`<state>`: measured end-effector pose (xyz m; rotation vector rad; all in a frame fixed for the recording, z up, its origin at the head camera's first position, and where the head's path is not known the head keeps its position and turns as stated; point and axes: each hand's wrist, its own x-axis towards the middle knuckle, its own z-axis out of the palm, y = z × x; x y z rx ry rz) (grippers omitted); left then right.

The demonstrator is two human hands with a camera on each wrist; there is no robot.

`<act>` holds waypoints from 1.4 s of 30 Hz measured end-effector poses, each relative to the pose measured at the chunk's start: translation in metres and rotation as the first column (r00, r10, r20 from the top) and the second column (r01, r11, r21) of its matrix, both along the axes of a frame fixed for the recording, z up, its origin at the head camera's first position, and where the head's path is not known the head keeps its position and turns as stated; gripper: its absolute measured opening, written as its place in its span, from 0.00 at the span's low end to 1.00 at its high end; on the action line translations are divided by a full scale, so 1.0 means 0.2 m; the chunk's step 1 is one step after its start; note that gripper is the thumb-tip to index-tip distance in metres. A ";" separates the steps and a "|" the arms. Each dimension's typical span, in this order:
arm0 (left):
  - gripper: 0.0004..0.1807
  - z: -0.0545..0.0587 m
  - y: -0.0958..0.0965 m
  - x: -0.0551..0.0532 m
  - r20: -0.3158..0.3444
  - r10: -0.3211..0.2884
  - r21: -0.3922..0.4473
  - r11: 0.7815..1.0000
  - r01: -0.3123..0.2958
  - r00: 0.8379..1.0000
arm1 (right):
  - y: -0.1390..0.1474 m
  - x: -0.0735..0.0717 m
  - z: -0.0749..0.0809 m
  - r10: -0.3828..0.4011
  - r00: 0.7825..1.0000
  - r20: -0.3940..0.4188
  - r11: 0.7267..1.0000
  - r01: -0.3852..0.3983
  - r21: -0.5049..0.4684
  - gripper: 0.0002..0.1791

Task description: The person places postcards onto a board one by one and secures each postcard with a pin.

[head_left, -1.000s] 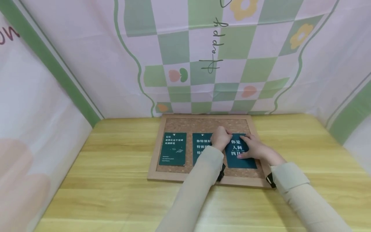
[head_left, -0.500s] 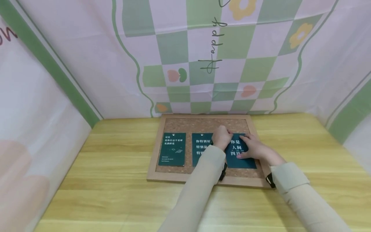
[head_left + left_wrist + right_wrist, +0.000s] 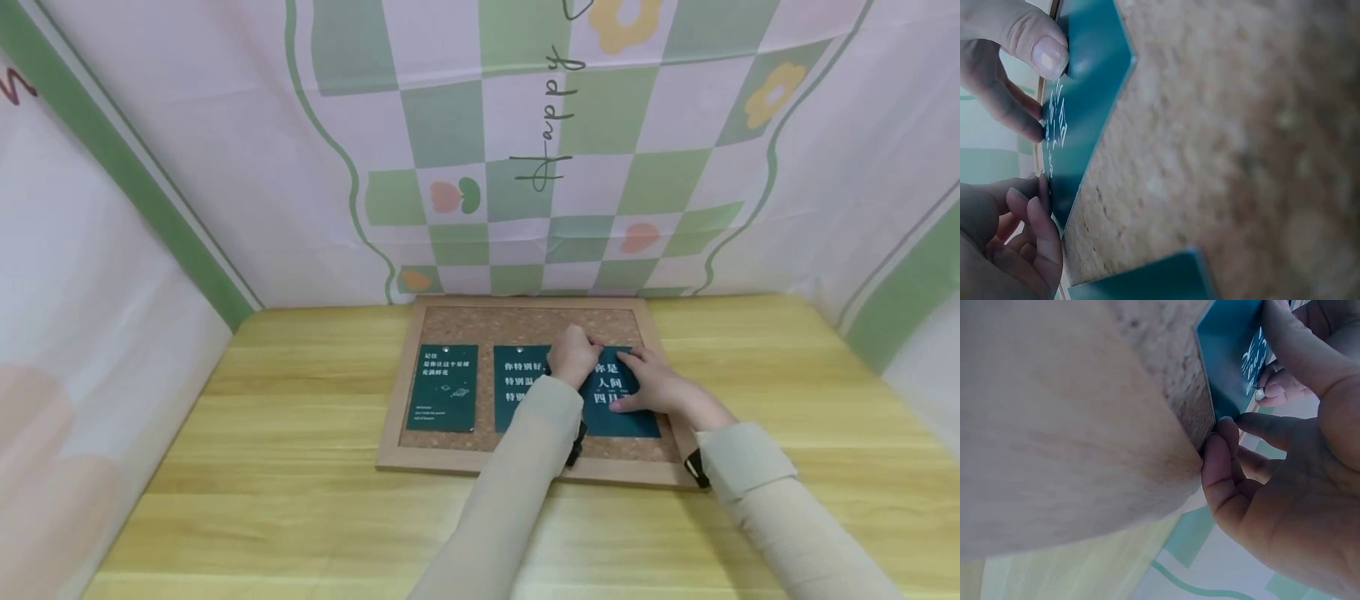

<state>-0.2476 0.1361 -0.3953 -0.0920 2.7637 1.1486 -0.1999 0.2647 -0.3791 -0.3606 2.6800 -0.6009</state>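
A dark green card [image 3: 630, 421] with white Chinese characters lies at the right end of a wood-framed cork board [image 3: 517, 321]. My left hand [image 3: 573, 358] is at the card's upper left edge, pinching what looks like a small white-headed pushpin [image 3: 1260, 394], visible in the right wrist view. With fingers spread, my right hand [image 3: 660, 387] presses the card at its right side, thumb [image 3: 1050, 56] flat on the face. Beside it is a middle green card [image 3: 517, 408], partly hidden by my left forearm. A left green card [image 3: 442, 400] shows fully. Both have a pin at the top.
The board lies on a yellow wood-grain table [image 3: 300, 467], close against a fabric backdrop [image 3: 510, 192] with green checks. Another fabric wall [image 3: 90, 292] rises at the left. The board's wooden frame [image 3: 435, 457] forms a raised edge around the cork.
Between the frames the head view shifts slightly, so the board sits a little further left in it. Both hands stay at the right card with almost the same hold.
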 end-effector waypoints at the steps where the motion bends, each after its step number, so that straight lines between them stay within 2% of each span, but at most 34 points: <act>1: 0.07 0.00 0.00 0.00 0.002 -0.001 0.003 1.000 0.001 1.000 | 0.00 0.00 0.00 -0.001 1.000 0.001 1.000 0.001 0.001 0.53; 12: 0.07 0.00 0.00 0.00 0.008 -0.014 0.015 1.000 0.014 1.000 | -0.01 0.01 0.00 -0.005 1.000 0.003 1.000 0.005 0.001 0.53; 24: 0.06 -0.01 -0.01 0.01 0.019 0.001 0.112 0.994 -0.003 1.000 | -0.01 0.01 0.00 -0.002 1.000 -0.005 1.000 0.002 0.010 0.52; 31: 0.06 -0.02 -0.01 0.00 0.018 0.015 0.141 0.990 -0.018 1.000 | -0.01 0.01 0.01 -0.003 1.000 -0.005 1.000 0.003 0.005 0.52; 42: 0.04 -0.04 -0.01 0.01 0.015 0.067 0.252 0.965 -0.069 0.998 | -0.01 0.01 0.00 -0.002 1.000 -0.015 1.000 0.002 0.009 0.52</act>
